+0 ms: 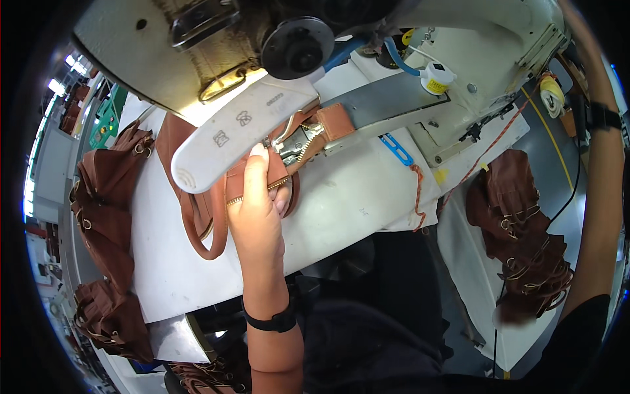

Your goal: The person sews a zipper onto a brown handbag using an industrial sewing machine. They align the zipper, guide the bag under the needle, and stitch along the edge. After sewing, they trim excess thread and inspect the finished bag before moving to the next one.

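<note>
My left hand [261, 187] grips a brown leather bag [239, 172] by its zippered edge, thumb on top and fingers curled beneath, at the metal presser foot [294, 148] of a sewing machine [459, 39]. A pale plate [220, 131] of the machine overhangs the work and hides part of the bag. The bag's handles loop toward me on the white table [338, 220], and a small leather tab lies on the machine bed beside the foot. My right hand [576, 29] is raised at the upper right edge beside the machine head, its fingers hidden at the rim.
Piles of brown bags hang at the left [108, 197] and lie at the right [518, 236]. A blue plastic tool [395, 148] with orange cord is on the table. A small white container [435, 80] with a blue tube sits on the machine bed, and a cable runs down at the right.
</note>
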